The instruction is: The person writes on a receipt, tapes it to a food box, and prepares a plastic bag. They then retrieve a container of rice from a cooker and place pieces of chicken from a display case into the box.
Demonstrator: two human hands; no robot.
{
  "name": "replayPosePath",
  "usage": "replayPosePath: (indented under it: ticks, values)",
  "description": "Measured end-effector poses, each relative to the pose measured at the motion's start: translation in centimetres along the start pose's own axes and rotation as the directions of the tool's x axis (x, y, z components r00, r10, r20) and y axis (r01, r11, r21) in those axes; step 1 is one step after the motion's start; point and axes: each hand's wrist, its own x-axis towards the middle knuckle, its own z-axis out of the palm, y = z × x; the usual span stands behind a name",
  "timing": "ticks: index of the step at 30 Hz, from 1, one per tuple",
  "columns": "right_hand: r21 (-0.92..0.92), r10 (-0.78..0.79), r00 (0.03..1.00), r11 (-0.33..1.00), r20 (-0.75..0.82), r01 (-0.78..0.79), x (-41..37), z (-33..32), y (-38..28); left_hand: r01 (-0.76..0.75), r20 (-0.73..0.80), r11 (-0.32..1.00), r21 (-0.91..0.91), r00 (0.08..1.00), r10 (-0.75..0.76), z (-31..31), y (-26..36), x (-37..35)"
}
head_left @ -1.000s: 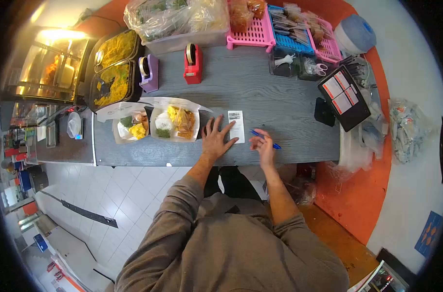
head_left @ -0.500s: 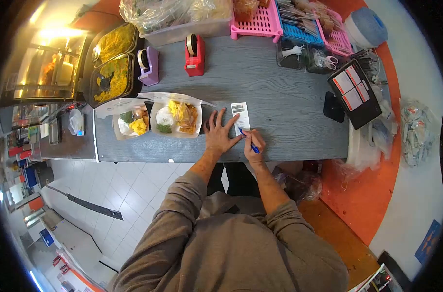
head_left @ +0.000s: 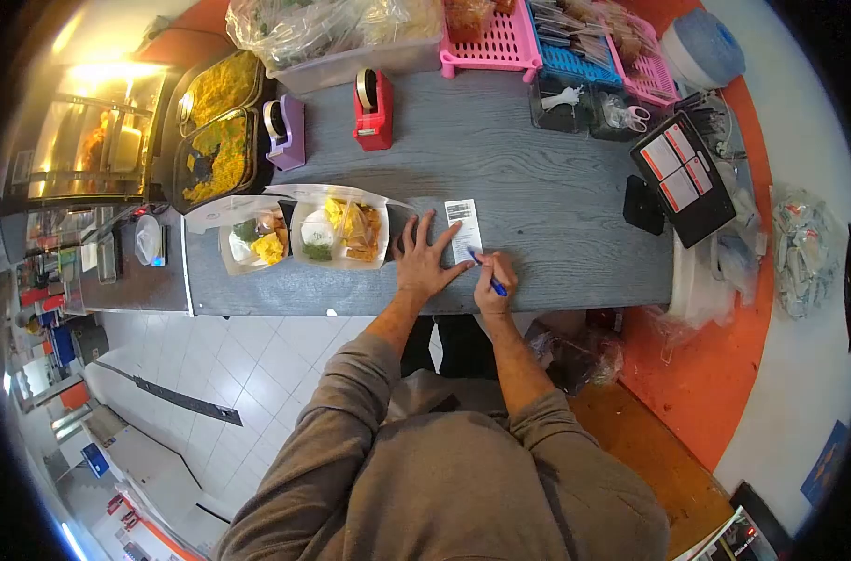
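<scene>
A printed paper slip [head_left: 462, 227] lies flat on the grey wood-grain table [head_left: 556, 206] in front of me. My left hand [head_left: 423, 265] is spread on the table, its fingertips at the slip's left edge. In my right hand [head_left: 495, 282] is a blue pen [head_left: 497, 288], its tip at the lower right part of the slip. Left of my left hand stand two open white food boxes, a larger box [head_left: 385, 254] and a smaller box [head_left: 234, 265], both with white, yellow and green food inside.
A purple tape dispenser [head_left: 290, 140] and a red tape dispenser [head_left: 374, 122] stand behind the boxes. Dark trays of yellow food [head_left: 222, 178] are at the left. Pink basket [head_left: 491, 51] and blue basket [head_left: 570, 64] line the back. A black tablet [head_left: 711, 210] stands right.
The pen and my right hand have shifted slightly right and down beside the slip. My left hand stays spread in place. The view has moved a little.
</scene>
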Motion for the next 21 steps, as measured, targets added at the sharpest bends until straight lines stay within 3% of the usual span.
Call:
replayPosePath:
  ticks: [4, 6, 7, 9, 10, 12, 16, 18, 19, 21]
  values:
    - [0.052, -0.072, 0.993, 0.996, 0.092, 0.067, -0.3, -0.2, -0.1, -0.015, 0.005, 0.999, 0.05, 1.0, 0.015, -0.2, 0.0, 0.1]
    - [0.089, 0.106, 0.994, 0.991, -0.029, -0.103, -0.2, -0.1, 0.2, -0.007, 0.006, 0.999, 0.04, 1.0, 0.006, -0.1, 0.1, -0.1]
    - [0.091, 0.103, 0.994, 0.991, -0.031, -0.1, -0.2, -0.1, 0.2, -0.009, 0.021, 0.998, 0.056, 1.0, 0.008, -0.1, 0.0, -0.1]
    - [0.12, -0.099, 0.995, 0.988, 0.003, 0.098, -0.2, -0.2, 0.2, -0.012, 0.034, 0.997, 0.076, 0.999, 0.009, -0.2, -0.3, 0.3]
    - [0.121, -0.095, 0.995, 0.988, 0.006, 0.094, -0.4, -0.4, 0.2, -0.01, 0.024, 0.998, 0.061, 1.0, 0.009, -0.2, -0.2, 0.2]
    - [0.063, 0.212, 0.977, 0.975, 0.021, -0.213, -0.5, -0.8, 0.5, -0.011, 0.015, 0.999, 0.043, 1.0, 0.01, -0.2, 0.0, -0.1]
    - [0.127, 0.097, 0.994, 0.987, 0.05, -0.103, -0.7, -1.1, 0.5, -0.019, 0.027, 0.998, 0.065, 0.999, 0.017, -0.2, -0.3, 0.0]
    - [0.163, 0.314, 0.948, 0.939, -0.045, -0.303, -0.3, -0.9, 0.2, -0.022, 0.014, 0.998, 0.052, 1.0, 0.021, -0.1, 0.0, 0.0]
    - [0.166, 0.31, 0.949, 0.94, -0.047, -0.299, 0.2, -0.9, -0.1, -0.019, 0.02, 0.998, 0.059, 1.0, 0.018, -0.2, 0.0, 0.0]
    - [0.087, 0.146, 0.989, 0.985, 0.018, -0.147, 0.5, -0.9, -0.6, -0.014, 0.03, 0.997, 0.071, 0.999, 0.012, -0.3, -0.1, 0.0]
